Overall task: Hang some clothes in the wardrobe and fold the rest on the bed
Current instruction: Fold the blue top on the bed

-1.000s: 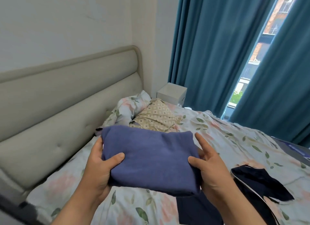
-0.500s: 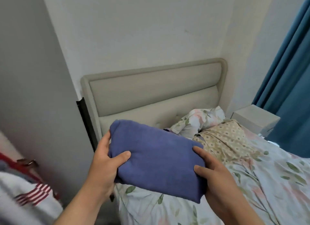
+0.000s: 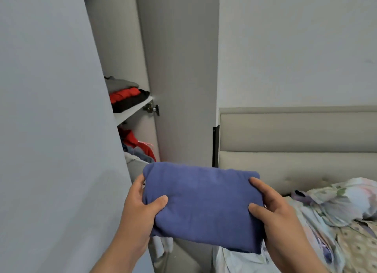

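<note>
A folded blue-purple garment (image 3: 204, 203) is held flat in the air in front of me. My left hand (image 3: 140, 209) grips its left edge, thumb on top and fingers underneath. My right hand (image 3: 273, 209) grips its right edge the same way. The open wardrobe (image 3: 130, 113) stands just beyond on the left. Its white shelf carries a stack of folded grey, red and black clothes (image 3: 126, 93). Below the shelf hang red and blue clothes (image 3: 138, 144). The bed (image 3: 336, 232) with floral bedding lies at the lower right.
A grey wardrobe door (image 3: 51, 130) fills the left side, close to my left arm. A second open door panel (image 3: 183, 79) stands between the wardrobe and the beige padded headboard (image 3: 295, 138). A floral pillow (image 3: 346, 197) rests against the headboard.
My view has swung left from the bed and curtains to the wardrobe. Both hands have carried the folded garment along and raised it level, their grip unchanged.
</note>
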